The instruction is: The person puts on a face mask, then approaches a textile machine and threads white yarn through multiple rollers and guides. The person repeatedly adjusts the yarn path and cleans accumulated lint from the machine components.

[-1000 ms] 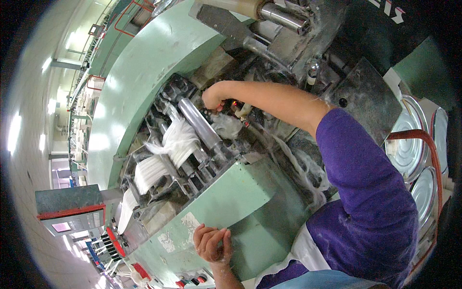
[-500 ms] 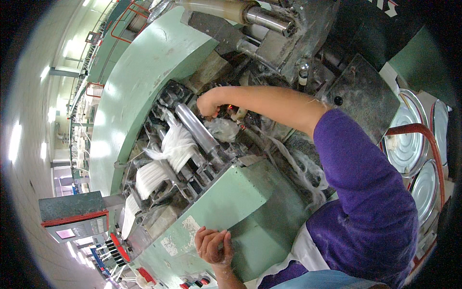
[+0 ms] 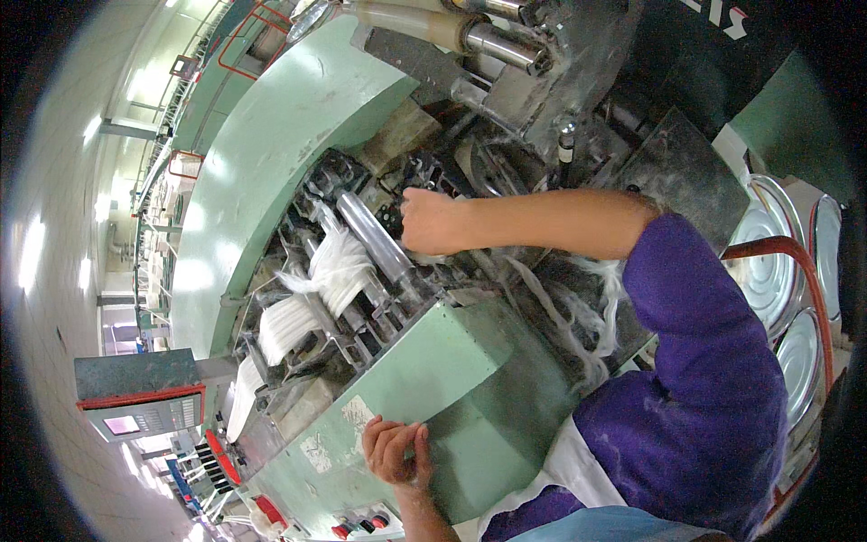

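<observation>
My right hand (image 3: 432,222), at the end of the purple sleeve, reaches into the machine just right of a shiny steel roller (image 3: 374,237). Its fingers are curled in, and whatever they grip is hidden. White fibre strands (image 3: 341,269) lie wrapped and bunched over the rollers to the left of that hand. A flat white band of strands (image 3: 287,330) runs on toward the lower left. In front of the green machine panel (image 3: 452,361), my left hand (image 3: 396,452) hangs with loosely bent fingers, the thumb apart from them and nothing visible in them.
Loose white fluff (image 3: 587,312) trails below my right forearm. A large curved green cover (image 3: 271,126) rises on the left. A control box with a screen (image 3: 144,406) stands at lower left, push buttons (image 3: 361,526) at the bottom. A red rail (image 3: 777,242) and round metal lids are on the right.
My right hand has drawn back right and slightly down from the far end of the roller. It now covers most of the fluff clump seen there before. My left hand stays nearly in place.
</observation>
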The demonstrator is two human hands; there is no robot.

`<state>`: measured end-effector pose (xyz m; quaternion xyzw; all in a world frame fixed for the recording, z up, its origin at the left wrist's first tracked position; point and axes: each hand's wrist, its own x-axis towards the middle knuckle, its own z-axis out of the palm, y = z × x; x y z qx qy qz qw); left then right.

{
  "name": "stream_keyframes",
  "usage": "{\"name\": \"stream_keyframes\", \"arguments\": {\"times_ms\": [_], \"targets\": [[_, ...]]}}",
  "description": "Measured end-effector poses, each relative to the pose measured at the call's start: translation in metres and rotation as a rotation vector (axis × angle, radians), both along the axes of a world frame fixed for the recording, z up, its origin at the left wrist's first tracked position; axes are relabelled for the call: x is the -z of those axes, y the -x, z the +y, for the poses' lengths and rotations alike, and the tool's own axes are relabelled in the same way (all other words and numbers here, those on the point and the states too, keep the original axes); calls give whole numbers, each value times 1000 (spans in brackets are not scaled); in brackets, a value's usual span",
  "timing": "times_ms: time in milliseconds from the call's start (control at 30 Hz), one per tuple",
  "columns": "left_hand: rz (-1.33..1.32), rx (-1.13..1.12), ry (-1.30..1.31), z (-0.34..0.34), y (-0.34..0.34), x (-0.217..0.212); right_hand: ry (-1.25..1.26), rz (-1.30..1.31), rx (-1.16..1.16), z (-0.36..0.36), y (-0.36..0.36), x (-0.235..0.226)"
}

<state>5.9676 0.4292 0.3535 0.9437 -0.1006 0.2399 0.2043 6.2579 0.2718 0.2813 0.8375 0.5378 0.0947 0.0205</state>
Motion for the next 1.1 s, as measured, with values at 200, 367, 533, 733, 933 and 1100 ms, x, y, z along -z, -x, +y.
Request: {"name": "stream_keyframes", "arguments": {"times_ms": [200, 367, 533, 733, 933, 1100], "targets": [[23, 50, -15, -12, -13, -14, -487, 108, 57, -78, 36, -53], [130, 65, -29, -46, -41, -44, -553, 537, -127, -105, 91, -82], [150, 129, -10, -73, -67, -50, -750, 522, -284, -109, 115, -90], [211, 43, 429, -64, -57, -42, -1050, 633, -243, -102, 132, -73], [96, -124, 827, -55, -40, -30, -1377, 899, -106, -58, 172, -50], [-14, -152, 723, -39, -30, -35, -1543, 1195, -108, -42, 184, -54]]}}
